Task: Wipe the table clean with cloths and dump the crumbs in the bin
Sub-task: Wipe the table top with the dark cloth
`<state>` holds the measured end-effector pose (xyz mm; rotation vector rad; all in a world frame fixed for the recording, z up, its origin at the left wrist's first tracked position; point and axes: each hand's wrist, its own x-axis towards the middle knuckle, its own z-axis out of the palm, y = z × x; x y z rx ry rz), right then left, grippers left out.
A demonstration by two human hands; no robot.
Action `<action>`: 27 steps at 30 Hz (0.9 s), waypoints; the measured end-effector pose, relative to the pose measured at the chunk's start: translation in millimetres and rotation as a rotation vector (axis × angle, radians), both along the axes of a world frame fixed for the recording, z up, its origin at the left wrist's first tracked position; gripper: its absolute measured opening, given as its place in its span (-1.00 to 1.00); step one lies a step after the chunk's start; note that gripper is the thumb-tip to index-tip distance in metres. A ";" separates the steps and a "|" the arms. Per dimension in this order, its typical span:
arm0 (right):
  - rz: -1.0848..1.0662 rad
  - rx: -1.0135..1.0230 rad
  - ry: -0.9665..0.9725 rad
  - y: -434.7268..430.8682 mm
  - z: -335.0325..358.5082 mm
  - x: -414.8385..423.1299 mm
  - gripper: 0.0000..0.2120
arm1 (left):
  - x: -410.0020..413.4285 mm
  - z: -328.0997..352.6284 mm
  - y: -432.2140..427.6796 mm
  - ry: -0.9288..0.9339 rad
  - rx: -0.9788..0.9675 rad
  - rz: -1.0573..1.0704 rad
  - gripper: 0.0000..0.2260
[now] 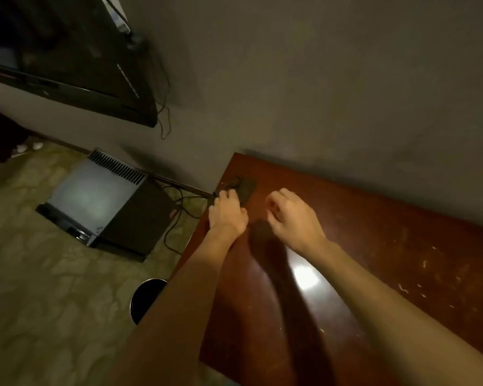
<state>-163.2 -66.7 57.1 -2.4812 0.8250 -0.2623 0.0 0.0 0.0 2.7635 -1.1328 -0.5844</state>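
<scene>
The dark cloth [247, 188] lies bunched at the far left corner of the bench [374, 218], close to the wall and right at the edge. The left grip [227, 211] is on its near side, with the fingers [224, 195] laid over the fabric. The blur hides whether they pinch it or only press on it, so I cannot tell if that grip has closed. The right grip [293, 215] hovers just beside it above the wood, fingers loosely curled around nothing, apart from the cloth.

The cloth looks thin, limp and light. It should crumple into whatever shape it is squeezed into and weigh next to nothing. A pinch at one edge would lift it as a dangling rag, which is poor for wiping. It seems better to gather it in the middle and press a flat palm over the wad, so a broad face drags along the polished top. That surface is glossy and throws back a bright glare, so the cloth will likely slide easily and needs downward pressure to carry the bits along.

The pale crumbs [402, 288] are scattered well apart from the cloth, over the right part of the bench. They look tiny and dry, and apt to scatter if swept fast. The round bin [142, 299] stands on the floor against the bench's left edge, below the left forearm.
</scene>
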 end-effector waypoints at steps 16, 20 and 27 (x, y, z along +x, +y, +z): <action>-0.011 0.056 0.066 -3.1 -39.8 30.7 -0.85 | 36.7 -73.1 -25.9 0.017 0.076 0.023 -0.39; -0.029 0.060 0.083 -8.3 -39.3 22.2 -0.83 | 27.8 -75.7 -21.9 -0.013 0.132 -0.054 -0.43; -0.051 0.067 0.079 -14.3 -34.8 7.4 -0.81 | 10.9 -76.9 -23.0 -0.114 0.287 -0.107 -0.48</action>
